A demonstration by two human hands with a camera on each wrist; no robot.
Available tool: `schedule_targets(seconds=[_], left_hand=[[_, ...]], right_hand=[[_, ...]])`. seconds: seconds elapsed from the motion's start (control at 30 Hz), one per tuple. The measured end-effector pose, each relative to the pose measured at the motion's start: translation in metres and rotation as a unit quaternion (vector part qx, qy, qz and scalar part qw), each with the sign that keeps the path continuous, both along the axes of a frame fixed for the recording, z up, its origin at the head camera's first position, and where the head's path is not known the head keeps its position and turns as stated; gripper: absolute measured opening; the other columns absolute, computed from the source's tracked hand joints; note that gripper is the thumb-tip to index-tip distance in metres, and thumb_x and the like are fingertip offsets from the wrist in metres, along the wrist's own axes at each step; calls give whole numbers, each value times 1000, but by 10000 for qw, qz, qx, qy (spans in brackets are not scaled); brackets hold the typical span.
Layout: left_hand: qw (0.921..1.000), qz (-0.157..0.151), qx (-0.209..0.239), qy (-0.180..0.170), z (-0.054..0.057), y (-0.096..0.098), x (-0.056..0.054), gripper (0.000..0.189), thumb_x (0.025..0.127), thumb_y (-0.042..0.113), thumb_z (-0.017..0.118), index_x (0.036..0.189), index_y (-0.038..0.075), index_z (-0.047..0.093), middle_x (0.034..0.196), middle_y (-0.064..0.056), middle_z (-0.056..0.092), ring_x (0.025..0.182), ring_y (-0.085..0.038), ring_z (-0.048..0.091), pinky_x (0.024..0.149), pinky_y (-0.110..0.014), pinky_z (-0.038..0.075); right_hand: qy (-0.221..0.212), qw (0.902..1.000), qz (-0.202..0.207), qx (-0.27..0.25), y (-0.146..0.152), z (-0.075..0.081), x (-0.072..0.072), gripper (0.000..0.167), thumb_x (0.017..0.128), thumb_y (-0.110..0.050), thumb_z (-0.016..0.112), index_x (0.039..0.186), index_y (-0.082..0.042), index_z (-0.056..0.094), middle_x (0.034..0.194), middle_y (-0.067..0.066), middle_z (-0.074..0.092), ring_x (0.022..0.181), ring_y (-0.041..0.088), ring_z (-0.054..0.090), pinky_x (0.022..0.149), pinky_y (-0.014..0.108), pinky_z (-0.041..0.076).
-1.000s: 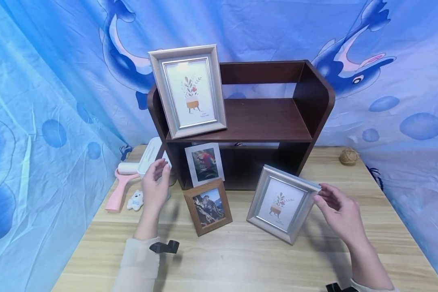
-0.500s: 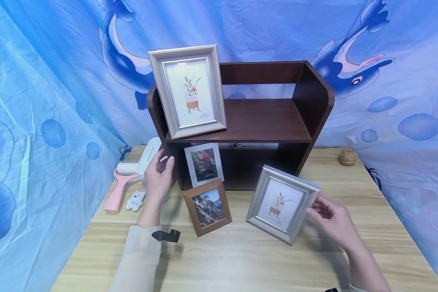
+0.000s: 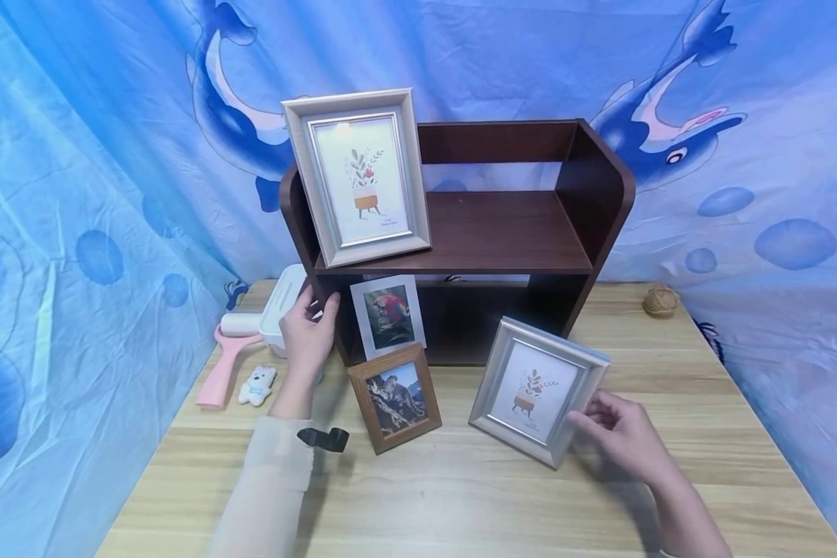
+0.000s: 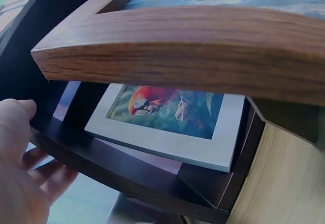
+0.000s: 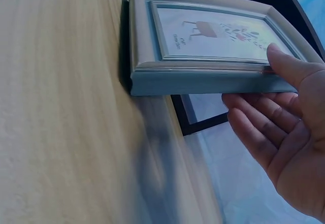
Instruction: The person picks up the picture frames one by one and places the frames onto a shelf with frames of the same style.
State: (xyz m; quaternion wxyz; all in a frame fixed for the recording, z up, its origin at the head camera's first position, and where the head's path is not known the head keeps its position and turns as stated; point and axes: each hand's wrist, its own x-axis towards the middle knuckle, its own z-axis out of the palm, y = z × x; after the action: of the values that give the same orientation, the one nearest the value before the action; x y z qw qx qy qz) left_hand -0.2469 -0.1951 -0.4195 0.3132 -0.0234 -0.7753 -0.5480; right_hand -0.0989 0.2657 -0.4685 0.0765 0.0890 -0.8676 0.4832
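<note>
My left hand point(image 3: 308, 329) straddles the front edge of the left side panel of a dark brown two-tier shelf point(image 3: 509, 232), thumb inside, fingers outside. In the left wrist view, the thumb overlaps the panel's inner face. My right hand point(image 3: 621, 434) holds the right side of a silver picture frame point(image 3: 487, 403), thumb over its front and fingers behind. This frame stands tilted on the table and shows a potted plant print. A wooden picture frame point(image 3: 364, 401) with a leopard picture stands in front of the shelf. Behind it, a white-bordered parrot picture point(image 3: 363, 318) stands on the lower tier.
Another silver-beige picture frame point(image 3: 302, 147) leans on the shelf's upper tier. Left of the shelf lie a pink lint roller point(image 3: 219, 372), a white bear figure point(image 3: 257, 386) and a white container point(image 3: 279, 310). A twine ball point(image 3: 660, 301) sits at the table's back right.
My left hand has moved right and up to the shelf's side panel. The right hand has slid down along the silver frame's right side. The frames have stayed in place.
</note>
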Motion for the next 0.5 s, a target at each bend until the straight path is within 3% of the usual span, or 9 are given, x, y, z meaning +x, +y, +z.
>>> schedule_targets(seconds=[0.13, 0.27, 0.4, 0.5], left_hand=[[9997, 145, -65, 157, 0, 0, 0, 35, 96, 20, 71, 127, 4, 69, 112, -18, 74, 102, -32, 72, 76, -15, 58], [9988, 300, -249, 313, 1, 0, 2, 25, 94, 16, 72, 115, 2, 74, 102, -18, 76, 96, -29, 74, 76, -23, 61], [9975, 348, -434, 436, 1, 1, 3, 20, 94, 12, 72, 110, 0, 75, 100, -19, 75, 95, -30, 74, 82, -34, 61], [9973, 346, -485, 434, 0, 1, 3, 20, 94, 11, 71, 110, -1, 75, 103, -20, 75, 98, -31, 74, 85, -32, 60]], right_hand=[[-261, 9996, -31, -105, -3, -2, 1, 33, 91, -10, 76, 118, 6, 67, 97, 16, 75, 83, 8, 72, 76, 22, 60], [-409, 9989, -97, -226, -6, -4, 2, 34, 93, -11, 74, 121, 6, 66, 98, 17, 75, 83, 9, 72, 76, 22, 60], [-299, 9987, -121, -396, -9, -6, 4, 31, 93, -7, 72, 120, 8, 66, 98, 20, 75, 83, 8, 73, 76, 20, 60], [-163, 9986, -132, -495, -9, -7, 4, 29, 93, -5, 72, 118, 9, 66, 97, 21, 75, 82, 8, 73, 75, 19, 60]])
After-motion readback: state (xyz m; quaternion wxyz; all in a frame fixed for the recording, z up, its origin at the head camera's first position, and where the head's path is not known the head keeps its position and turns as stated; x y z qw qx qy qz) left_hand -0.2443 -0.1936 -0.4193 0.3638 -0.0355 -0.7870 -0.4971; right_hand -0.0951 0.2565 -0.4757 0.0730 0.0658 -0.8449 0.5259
